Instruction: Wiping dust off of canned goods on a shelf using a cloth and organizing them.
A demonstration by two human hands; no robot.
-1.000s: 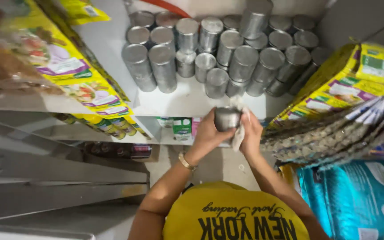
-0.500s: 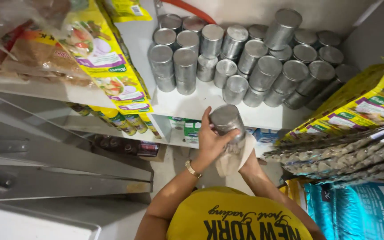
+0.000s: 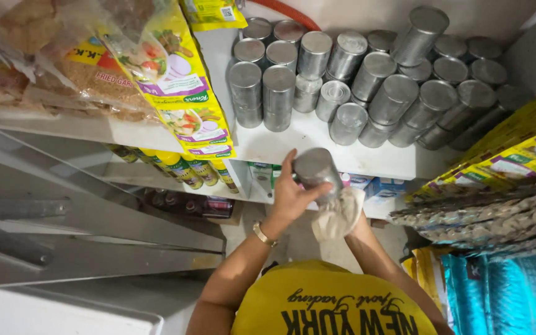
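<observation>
My left hand (image 3: 290, 197), with a gold bracelet at the wrist, grips an unlabelled silver tin can (image 3: 314, 170) just in front of the white shelf's edge (image 3: 317, 162). My right hand (image 3: 356, 218) is mostly hidden under a crumpled beige cloth (image 3: 337, 214), which it presses against the can's lower side. Several matching silver cans (image 3: 367, 74) stand packed together on the shelf beyond, the nearest one a short way above the held can.
Yellow seasoning packets (image 3: 181, 93) and clear bags of brown crumbs (image 3: 63, 74) fill the shelf at left. Yellow-capped bottles (image 3: 181, 169) and small cartons (image 3: 367, 185) sit on the lower shelf. Stacked sacks and a teal bag (image 3: 504, 291) crowd the right. Metal ladder rails (image 3: 82, 229) run lower left.
The can has risen from below the shelf edge up to shelf height, and both hands moved with it. The cloth stays pressed against the can.
</observation>
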